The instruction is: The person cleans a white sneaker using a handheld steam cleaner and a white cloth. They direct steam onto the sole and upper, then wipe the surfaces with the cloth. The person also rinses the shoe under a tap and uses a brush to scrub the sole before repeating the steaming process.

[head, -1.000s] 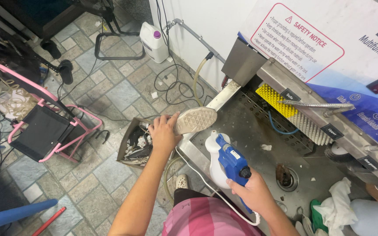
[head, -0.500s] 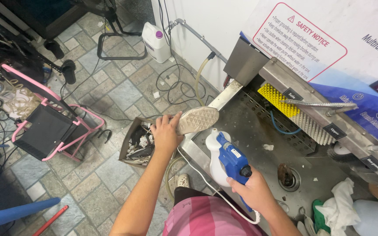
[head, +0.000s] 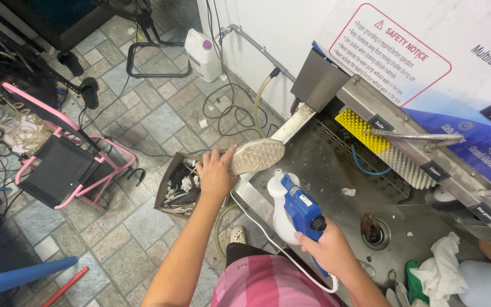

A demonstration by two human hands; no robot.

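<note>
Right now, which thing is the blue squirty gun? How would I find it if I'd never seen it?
Start at the big steel sink basin with the yellow and white brushes along its far side. At its near edge, the right hand grips a handheld tool. It is the only bright blue thing there, with a white rounded body, just below the pale shoe in the left hand.

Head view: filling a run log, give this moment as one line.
left hand: holds shoe, sole up, over carton | right hand: grips blue spray gun over steel sink
</note>
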